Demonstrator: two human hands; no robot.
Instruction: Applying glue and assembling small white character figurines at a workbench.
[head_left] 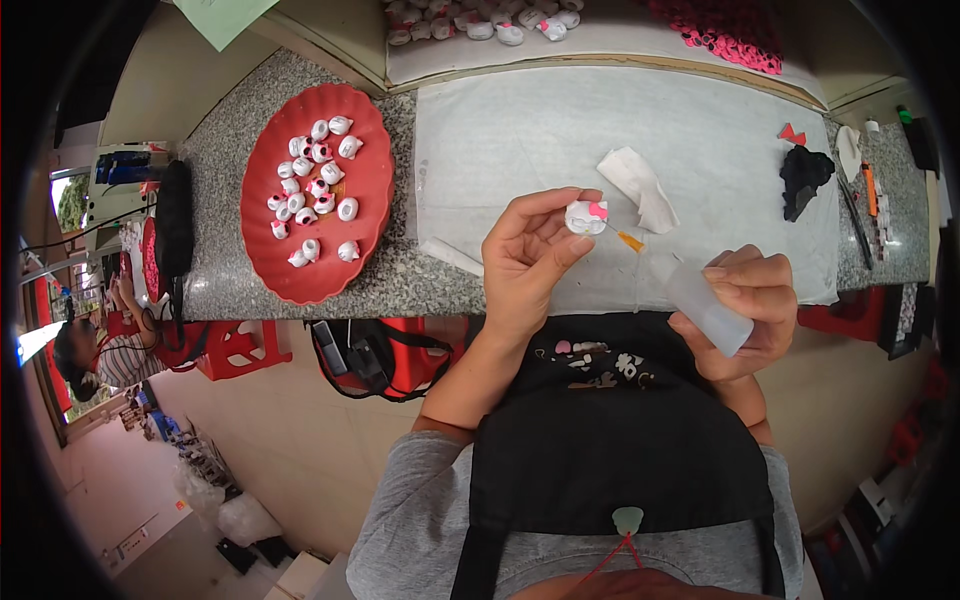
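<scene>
Between the fingertips and thumb of my left hand (528,248) is a small white cat-head figurine (582,220) with a pink bow. My right hand (752,308) is wrapped round a translucent squeeze bottle (712,312), tilted with its nozzle toward the figurine. An orange needle tip (631,241) sits at the bottle's front, and its thin needle reaches close to the bow side; whether it touches, I cannot tell. Just beyond my hands, a folded white tissue (640,188) lies on the white sheet (500,140) covering the worktop.
At left, a red scalloped plate (376,145) bears several white cat heads (348,208). More white pieces (480,30) and pink pieces (735,50) fill the shelf behind. A black cloth (806,182), red bow pieces (792,134) and an orange-handled tool (870,190) lie at right.
</scene>
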